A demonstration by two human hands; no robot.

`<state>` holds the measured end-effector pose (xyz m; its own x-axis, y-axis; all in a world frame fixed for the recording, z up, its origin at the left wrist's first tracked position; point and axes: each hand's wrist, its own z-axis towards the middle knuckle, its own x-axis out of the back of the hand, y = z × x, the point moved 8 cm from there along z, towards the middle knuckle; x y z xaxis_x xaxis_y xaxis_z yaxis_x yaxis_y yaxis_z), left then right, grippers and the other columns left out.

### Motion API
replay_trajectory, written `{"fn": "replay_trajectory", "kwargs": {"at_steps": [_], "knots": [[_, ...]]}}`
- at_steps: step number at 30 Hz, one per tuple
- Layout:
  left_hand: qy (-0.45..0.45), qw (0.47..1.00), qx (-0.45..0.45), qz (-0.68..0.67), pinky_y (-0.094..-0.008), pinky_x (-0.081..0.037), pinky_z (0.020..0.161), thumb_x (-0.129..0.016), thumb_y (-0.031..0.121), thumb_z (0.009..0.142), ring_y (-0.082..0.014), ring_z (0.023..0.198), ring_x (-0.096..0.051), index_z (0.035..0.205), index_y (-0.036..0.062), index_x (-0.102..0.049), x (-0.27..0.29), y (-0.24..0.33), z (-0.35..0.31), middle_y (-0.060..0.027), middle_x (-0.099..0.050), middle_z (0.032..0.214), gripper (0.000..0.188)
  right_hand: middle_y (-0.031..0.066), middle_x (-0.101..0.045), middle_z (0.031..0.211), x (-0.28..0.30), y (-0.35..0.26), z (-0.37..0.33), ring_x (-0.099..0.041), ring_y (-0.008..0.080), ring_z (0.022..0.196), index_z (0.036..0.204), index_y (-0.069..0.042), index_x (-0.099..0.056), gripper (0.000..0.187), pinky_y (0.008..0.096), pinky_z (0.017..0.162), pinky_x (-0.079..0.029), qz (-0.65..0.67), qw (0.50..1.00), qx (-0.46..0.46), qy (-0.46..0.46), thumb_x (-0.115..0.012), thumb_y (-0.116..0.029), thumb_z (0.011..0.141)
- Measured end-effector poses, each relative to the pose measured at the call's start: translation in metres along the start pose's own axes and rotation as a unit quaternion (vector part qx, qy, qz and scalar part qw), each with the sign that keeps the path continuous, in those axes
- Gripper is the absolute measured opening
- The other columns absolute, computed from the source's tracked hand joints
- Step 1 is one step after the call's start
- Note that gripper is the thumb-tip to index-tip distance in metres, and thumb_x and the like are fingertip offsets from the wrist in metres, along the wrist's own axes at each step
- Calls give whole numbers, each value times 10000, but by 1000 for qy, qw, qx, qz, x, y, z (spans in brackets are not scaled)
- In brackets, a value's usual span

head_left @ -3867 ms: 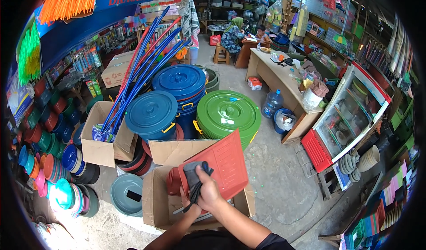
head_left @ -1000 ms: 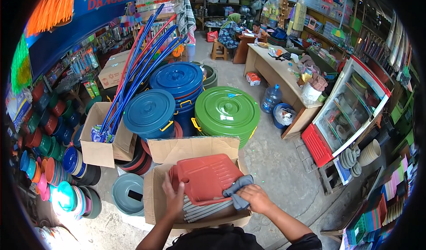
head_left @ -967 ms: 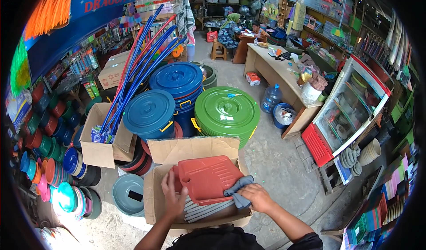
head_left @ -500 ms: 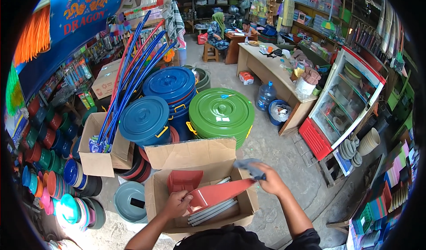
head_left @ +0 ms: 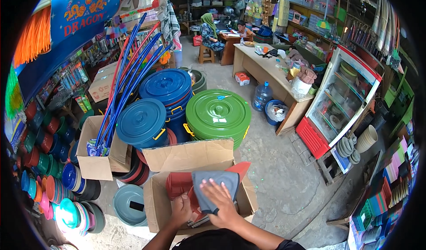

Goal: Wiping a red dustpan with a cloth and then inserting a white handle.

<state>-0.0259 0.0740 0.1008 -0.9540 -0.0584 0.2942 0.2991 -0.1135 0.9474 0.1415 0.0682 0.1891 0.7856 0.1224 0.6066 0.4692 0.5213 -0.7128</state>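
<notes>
Over the open cardboard box [head_left: 153, 212] in front of me, my left hand [head_left: 181, 210] is closed on the near left edge of a red plastic dustpan [head_left: 241, 168]. A grey cloth [head_left: 202, 177] lies spread over the dustpan's face and hides much of it. My right hand [head_left: 220, 201] lies flat on the cloth with fingers stretched, pressing it against the dustpan. Inside the box, at its left, sit more red dustpans [head_left: 174, 183] stacked together. The grey tubes at the box's bottom are mostly covered by my hands.
Beyond the box stand a green lidded tub [head_left: 218, 112] and blue lidded tubs [head_left: 141, 121]. To the left are a carton with blue and red poles [head_left: 102, 161] and a grey basin [head_left: 128, 201] holding a dark flat object. A glass-fronted cabinet [head_left: 339, 99] stands right; two people sit far back.
My right hand has brought the cloth left and down from the dustpan's far right end onto its face, the fingers now flattened. The dustpan is tilted up more, and my left hand still grips it.
</notes>
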Motion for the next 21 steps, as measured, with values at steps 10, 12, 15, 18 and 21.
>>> {"fn": "replay_trajectory", "kwargs": {"at_steps": [10, 12, 15, 18, 21], "knots": [[-7, 993, -11, -114, -313, -482, 706, -262, 384, 1080, -115, 766, -578, 1041, -36, -653, 8, 32, -11, -48, -658, 860, 575, 100, -527, 1439, 63, 127, 8, -389, 311, 1411, 1384, -95, -535, 574, 523, 1178, -187, -75, 985, -78, 133, -574, -99, 811], [-11, 993, 20, -115, -311, -481, 737, -259, 380, 1082, -116, 809, -580, 1086, -38, -641, 2, 13, -14, -53, -660, 903, 567, 141, -524, 1431, 62, 142, 3, -362, 345, 1417, 1392, -76, -520, 475, 515, 1184, -170, 23, 970, -142, 197, -522, -105, 918], [-40, 993, 72, -81, -304, -476, 802, -250, 382, 1083, -125, 896, -585, 1178, -41, -608, -5, -8, -17, -72, -658, 994, 563, 200, -477, 1456, 57, 141, 3, -302, 384, 1439, 1394, -64, -512, 431, 509, 1188, -154, 56, 940, -210, 263, -510, -143, 970], [-65, 991, 85, -75, -309, -471, 873, -229, 405, 1082, -149, 968, -592, 1246, -39, -571, -19, 21, -4, -101, -650, 1081, 584, 224, -400, 1500, 32, 84, 7, -250, 407, 1459, 1415, -88, -496, 609, 535, 1188, -136, 56, 979, -127, 150, -589, -65, 813], [-74, 982, 115, -129, -350, -435, 1000, -153, 503, 1063, -201, 1106, -581, 1324, -29, -512, -24, 10, -2, -148, -614, 1220, 693, 121, -475, 1471, 14, 4, 16, -284, 401, 1451, 1416, -92, -502, 786, 592, 1170, -134, -14, 998, -4, 60, -604, -27, 639]]}}
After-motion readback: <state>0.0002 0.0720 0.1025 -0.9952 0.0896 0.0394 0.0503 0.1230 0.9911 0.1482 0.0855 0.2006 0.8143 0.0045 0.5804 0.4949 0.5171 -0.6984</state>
